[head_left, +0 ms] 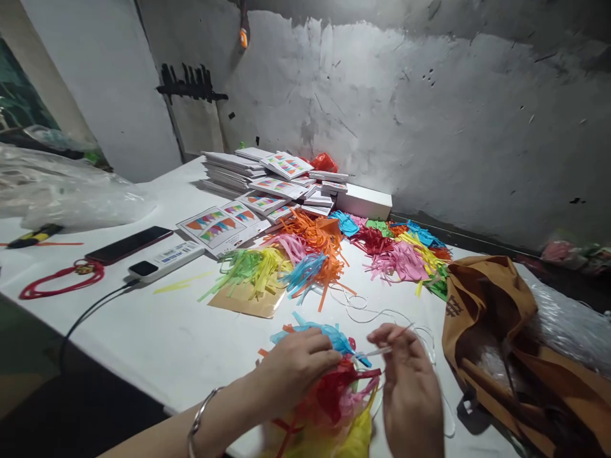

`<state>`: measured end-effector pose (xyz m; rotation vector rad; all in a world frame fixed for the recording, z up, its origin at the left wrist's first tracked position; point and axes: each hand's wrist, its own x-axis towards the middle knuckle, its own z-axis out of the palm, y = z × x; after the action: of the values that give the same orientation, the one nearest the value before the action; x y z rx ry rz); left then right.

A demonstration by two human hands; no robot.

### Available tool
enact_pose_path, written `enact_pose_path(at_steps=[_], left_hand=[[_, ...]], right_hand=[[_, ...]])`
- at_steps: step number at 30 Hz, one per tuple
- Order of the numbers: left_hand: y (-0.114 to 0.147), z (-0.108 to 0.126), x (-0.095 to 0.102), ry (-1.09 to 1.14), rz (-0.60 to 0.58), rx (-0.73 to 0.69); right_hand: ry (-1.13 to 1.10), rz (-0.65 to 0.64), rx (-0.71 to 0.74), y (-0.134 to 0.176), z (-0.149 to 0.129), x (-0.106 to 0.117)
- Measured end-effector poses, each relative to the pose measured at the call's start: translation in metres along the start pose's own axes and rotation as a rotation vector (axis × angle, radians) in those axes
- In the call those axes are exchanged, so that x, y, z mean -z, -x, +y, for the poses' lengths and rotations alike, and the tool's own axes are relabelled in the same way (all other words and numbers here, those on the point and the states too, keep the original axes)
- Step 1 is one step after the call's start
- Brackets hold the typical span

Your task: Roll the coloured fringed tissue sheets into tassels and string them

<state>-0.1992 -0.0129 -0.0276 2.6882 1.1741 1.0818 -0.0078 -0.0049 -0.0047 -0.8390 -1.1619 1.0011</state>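
My left hand [296, 367], with a silver bracelet at the wrist, has its fingers closed over a red paper tassel [331, 395] near the table's front. Just beyond its fingers lies a light blue tassel [334, 336]. A yellow tassel [358, 436] and a pink one [352, 402] hang close under the red one, partly blurred. To the right, my right hand [409, 381] pinches a thin white string [377, 352] that runs toward the tassel tops. More white string [356, 310] lies in loose loops on the table behind the hands.
Bunches of coloured tassels [310, 245] spread across the table's middle, with printed card packs [281, 184] stacked behind. A phone [131, 245] and a white device with a cable [167, 261] lie left. A brown bag [491, 305] stands right; clear plastic [71, 184] fills the far left.
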Motion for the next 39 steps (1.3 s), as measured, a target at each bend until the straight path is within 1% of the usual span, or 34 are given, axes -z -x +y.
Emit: enact_pose_path(at_steps=[2, 3, 4, 5, 7, 9, 11, 13, 14, 15, 16, 18, 19, 20, 21, 22, 24, 26, 28, 30, 31, 32, 33, 34, 35, 36, 37, 38, 39], left_hand=[[-0.014, -0.003, 0.011, 0.01, -0.139, 0.093], [-0.023, -0.003, 0.018, 0.05, -0.181, 0.137], [-0.033, -0.001, 0.025, 0.12, -0.216, 0.17], [-0.044, 0.002, 0.03, 0.218, -0.245, 0.187], [-0.067, 0.01, 0.038, 0.475, -0.283, 0.187], [-0.09, 0.018, 0.041, 0.741, -0.254, 0.227], [-0.109, 0.023, 0.04, 1.012, -0.153, 0.334], [-0.125, 0.021, 0.04, 1.28, -0.026, 0.434], [-0.132, 0.019, 0.042, 1.396, 0.037, 0.457], [-0.138, 0.015, 0.046, 1.483, 0.099, 0.461], [-0.144, 0.01, 0.051, 1.54, 0.158, 0.451], [-0.154, 0.0, 0.067, 1.582, 0.26, 0.412], [-0.159, -0.006, 0.079, 1.575, 0.313, 0.393], [-0.162, -0.013, 0.092, 1.557, 0.376, 0.379], [-0.163, -0.019, 0.107, 1.532, 0.449, 0.379], [-0.163, -0.025, 0.123, 1.504, 0.537, 0.383], [-0.157, -0.037, 0.159, 1.442, 0.7, 0.429], [-0.142, -0.05, 0.196, 1.343, 0.845, 0.449], [-0.121, -0.066, 0.231, 1.247, 1.01, 0.487], [-0.099, -0.086, 0.256, 1.181, 1.172, 0.508], [-0.089, -0.097, 0.264, 1.145, 1.235, 0.498], [-0.08, -0.107, 0.266, 1.099, 1.249, 0.485], [-0.073, -0.115, 0.261, 1.046, 1.227, 0.463], [-0.068, -0.12, 0.25, 0.993, 1.163, 0.444], [-0.065, -0.121, 0.232, 0.931, 1.054, 0.416], [-0.064, -0.118, 0.209, 0.905, 0.945, 0.409], [-0.065, -0.111, 0.18, 0.891, 0.807, 0.41], [-0.065, -0.101, 0.149, 0.873, 0.634, 0.42], [-0.066, -0.09, 0.118, 0.859, 0.495, 0.437]], right_hand=[[-0.178, 0.065, 0.053, -0.018, -0.016, 0.005], [-0.198, 0.073, 0.088, -0.026, -0.024, 0.006], [-0.172, 0.06, 0.112, -0.034, -0.032, 0.005], [-0.116, 0.025, 0.121, -0.041, -0.039, 0.002], [0.008, -0.089, 0.089, -0.054, -0.051, -0.006], [0.099, -0.186, 0.051, -0.069, -0.059, -0.014], [0.078, -0.206, 0.077, -0.084, -0.061, -0.019], [-0.055, -0.209, 0.127, -0.093, -0.057, -0.023], [-0.115, -0.245, 0.121, -0.094, -0.052, -0.026], [-0.113, -0.335, 0.097, -0.091, -0.046, -0.03], [-0.043, -0.465, 0.061, -0.086, -0.039, -0.034], [0.226, -0.762, 0.003, -0.073, -0.024, -0.04], [0.334, -0.869, -0.003, -0.068, -0.017, -0.04], [0.426, -0.939, 0.008, -0.066, -0.011, -0.037], [0.488, -0.968, 0.024, -0.068, -0.005, -0.032], [0.538, -0.961, 0.04, -0.074, 0.0, -0.022], [0.664, -0.921, 0.051, -0.098, 0.008, 0.007], [0.802, -0.836, 0.049, -0.13, 0.013, 0.043], [0.925, -0.763, 0.028, -0.162, 0.014, 0.081], [1.038, -0.658, -0.002, -0.186, 0.012, 0.111], [1.089, -0.588, -0.012, -0.194, 0.01, 0.12], [1.131, -0.512, -0.017, -0.199, 0.008, 0.125], [1.16, -0.44, -0.015, -0.2, 0.006, 0.124], [1.17, -0.38, -0.005, -0.197, 0.004, 0.117], [1.157, -0.341, 0.011, -0.192, 0.003, 0.105], [1.119, -0.333, 0.029, -0.183, 0.002, 0.087], [1.05, -0.353, 0.049, -0.172, 0.002, 0.067], [0.954, -0.405, 0.064, -0.159, 0.002, 0.044], [0.844, -0.471, 0.066, -0.146, 0.002, 0.021]])
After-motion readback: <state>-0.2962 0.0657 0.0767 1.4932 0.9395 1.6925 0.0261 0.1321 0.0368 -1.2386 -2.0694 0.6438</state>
